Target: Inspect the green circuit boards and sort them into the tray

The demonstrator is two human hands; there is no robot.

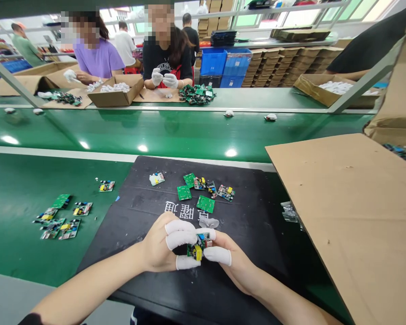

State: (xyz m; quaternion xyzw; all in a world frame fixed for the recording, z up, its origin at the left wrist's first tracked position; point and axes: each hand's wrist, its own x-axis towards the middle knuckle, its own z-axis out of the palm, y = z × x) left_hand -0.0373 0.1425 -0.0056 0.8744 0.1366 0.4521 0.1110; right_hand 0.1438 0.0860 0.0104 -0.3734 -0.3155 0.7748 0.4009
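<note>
Both my hands meet over the black mat [142,189], white finger cots on several fingers. Between them is a small circuit board [198,247] with a yellow block and blue and red parts. My left hand [171,243] pinches its left side, and my right hand [225,253] grips its right side. Just beyond the fingers lies a crumpled greyish piece [209,222]. Farther up the mat sit several boards, among them a green one [205,204], one with parts facing up [226,192] and a white-coated one [156,178].
More boards [69,229] lie on the green surface at the left. A large cardboard sheet [352,216] covers the right side. Beyond runs a green conveyor [122,128] with small white items. Across it, people work beside a cardboard box [115,97] and a board pile [196,95].
</note>
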